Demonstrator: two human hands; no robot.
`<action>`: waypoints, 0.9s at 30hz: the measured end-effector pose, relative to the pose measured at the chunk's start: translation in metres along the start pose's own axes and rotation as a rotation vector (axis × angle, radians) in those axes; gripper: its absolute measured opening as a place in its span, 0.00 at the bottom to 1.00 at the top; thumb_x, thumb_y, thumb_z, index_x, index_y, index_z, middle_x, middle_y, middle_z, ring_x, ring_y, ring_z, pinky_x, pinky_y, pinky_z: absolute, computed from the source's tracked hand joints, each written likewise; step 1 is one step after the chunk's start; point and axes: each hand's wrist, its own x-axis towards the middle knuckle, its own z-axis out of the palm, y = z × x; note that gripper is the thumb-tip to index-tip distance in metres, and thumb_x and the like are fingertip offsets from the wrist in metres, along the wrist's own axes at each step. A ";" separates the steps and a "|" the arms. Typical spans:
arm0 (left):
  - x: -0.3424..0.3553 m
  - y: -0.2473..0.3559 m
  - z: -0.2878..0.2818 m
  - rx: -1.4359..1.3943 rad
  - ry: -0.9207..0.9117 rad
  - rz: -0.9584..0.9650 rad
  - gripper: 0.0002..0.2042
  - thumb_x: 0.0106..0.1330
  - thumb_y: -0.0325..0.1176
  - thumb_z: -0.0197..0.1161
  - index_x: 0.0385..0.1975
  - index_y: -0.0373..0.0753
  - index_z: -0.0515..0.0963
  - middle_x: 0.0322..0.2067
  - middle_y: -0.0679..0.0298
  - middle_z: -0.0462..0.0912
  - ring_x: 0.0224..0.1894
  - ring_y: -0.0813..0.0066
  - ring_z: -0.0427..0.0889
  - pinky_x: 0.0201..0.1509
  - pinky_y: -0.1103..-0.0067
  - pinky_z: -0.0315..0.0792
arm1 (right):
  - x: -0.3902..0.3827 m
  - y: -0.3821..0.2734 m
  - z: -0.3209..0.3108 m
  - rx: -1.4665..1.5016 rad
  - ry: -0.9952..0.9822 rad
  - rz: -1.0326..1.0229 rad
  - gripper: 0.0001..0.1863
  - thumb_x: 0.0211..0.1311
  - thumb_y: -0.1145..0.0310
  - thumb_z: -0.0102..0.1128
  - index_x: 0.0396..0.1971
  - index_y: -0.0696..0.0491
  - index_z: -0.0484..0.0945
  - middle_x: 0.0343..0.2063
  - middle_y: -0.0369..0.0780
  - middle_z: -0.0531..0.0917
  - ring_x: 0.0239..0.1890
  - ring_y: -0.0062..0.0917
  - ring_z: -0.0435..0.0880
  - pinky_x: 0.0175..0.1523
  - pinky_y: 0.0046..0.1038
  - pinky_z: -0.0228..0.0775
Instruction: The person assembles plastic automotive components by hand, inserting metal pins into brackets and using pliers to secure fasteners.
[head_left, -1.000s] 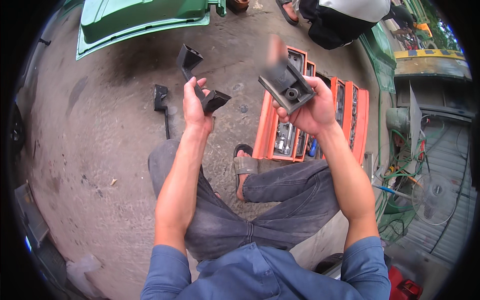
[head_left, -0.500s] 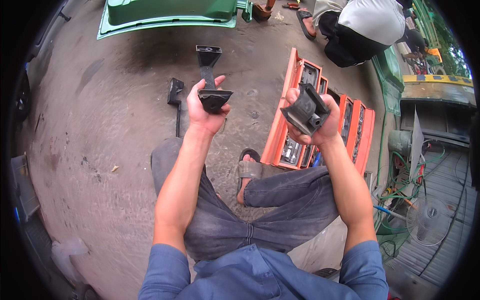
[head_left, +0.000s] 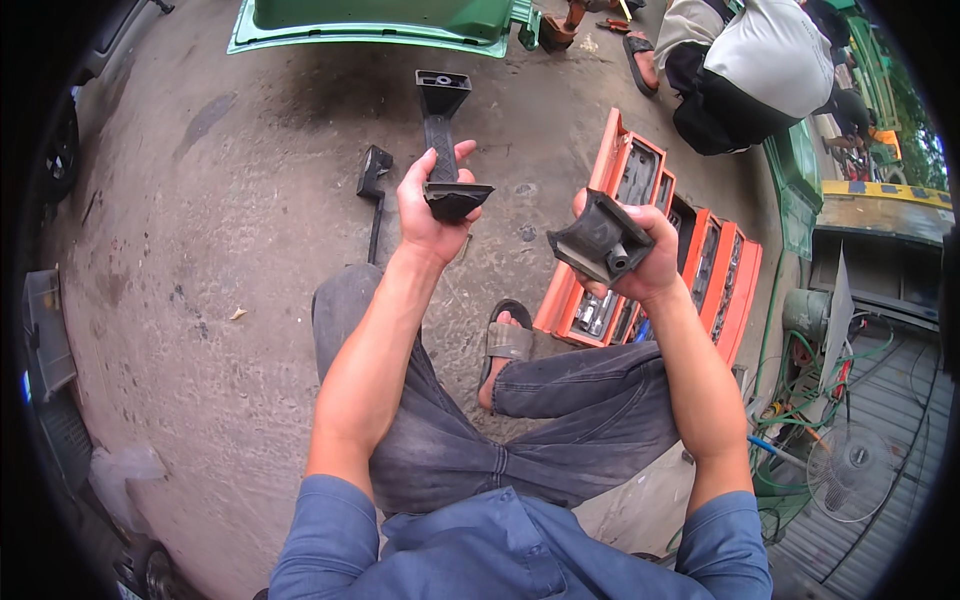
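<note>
My left hand (head_left: 428,210) is raised over my knee and grips a small black wedge-shaped rubber part (head_left: 456,199). My right hand (head_left: 650,260) holds a larger black rubber mount block (head_left: 598,242) with a short metal stud at its lower side, tilted toward me. The two hands are about a hand's width apart. Beyond the left hand, a long black bracket with a square foot (head_left: 441,118) lies on the concrete. A black tool with a long handle (head_left: 375,190) lies to its left.
An open orange tool case (head_left: 725,290) with sockets sits on the ground at right, past my sandalled foot (head_left: 505,345). A green metal body (head_left: 380,25) stands at the top. Another person (head_left: 745,70) squats at upper right. Hoses and a fan (head_left: 850,470) are at right.
Both hands have come lower and closer to me. The right hand has turned the mount block from flat and raised to tilted, stud facing down.
</note>
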 end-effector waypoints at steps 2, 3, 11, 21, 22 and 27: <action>0.000 0.000 -0.001 0.068 -0.093 0.044 0.26 0.76 0.47 0.43 0.63 0.33 0.66 0.21 0.68 0.72 0.21 0.77 0.67 0.25 0.78 0.61 | 0.000 0.000 0.000 -0.016 0.018 0.002 0.26 0.60 0.55 0.48 0.53 0.57 0.69 0.39 0.53 0.82 0.29 0.46 0.84 0.21 0.37 0.77; 0.001 0.000 -0.002 0.068 -0.093 0.046 0.26 0.76 0.47 0.43 0.63 0.33 0.66 0.21 0.68 0.72 0.21 0.77 0.67 0.25 0.78 0.61 | -0.001 0.000 0.000 -0.031 0.038 0.003 0.25 0.60 0.55 0.48 0.53 0.57 0.69 0.39 0.52 0.82 0.29 0.46 0.84 0.21 0.36 0.77; -0.001 -0.007 0.008 0.162 -0.198 0.250 0.26 0.81 0.47 0.42 0.68 0.32 0.60 0.32 0.59 0.80 0.37 0.73 0.79 0.47 0.77 0.74 | 0.003 -0.001 0.014 -0.218 0.046 0.017 0.22 0.65 0.53 0.46 0.47 0.57 0.70 0.34 0.47 0.82 0.22 0.33 0.84 0.24 0.31 0.79; -0.004 0.003 0.004 0.088 -0.395 0.169 0.26 0.80 0.45 0.45 0.75 0.51 0.53 0.59 0.53 0.77 0.61 0.63 0.78 0.65 0.65 0.72 | 0.005 -0.004 0.002 0.074 0.213 -0.073 0.37 0.69 0.35 0.40 0.53 0.54 0.77 0.39 0.51 0.85 0.17 0.37 0.80 0.19 0.32 0.71; -0.005 0.002 0.009 0.113 -0.388 0.182 0.26 0.80 0.43 0.47 0.75 0.53 0.53 0.61 0.53 0.75 0.62 0.61 0.77 0.65 0.64 0.72 | 0.004 -0.005 0.001 0.076 0.185 -0.108 0.38 0.68 0.33 0.40 0.53 0.53 0.78 0.39 0.49 0.86 0.16 0.36 0.79 0.19 0.31 0.70; -0.007 0.002 0.014 0.134 -0.431 0.207 0.27 0.79 0.41 0.50 0.75 0.55 0.52 0.64 0.53 0.72 0.65 0.60 0.74 0.67 0.61 0.71 | 0.007 -0.006 -0.007 0.060 0.090 -0.197 0.38 0.67 0.35 0.45 0.56 0.55 0.78 0.42 0.46 0.86 0.23 0.33 0.82 0.26 0.30 0.73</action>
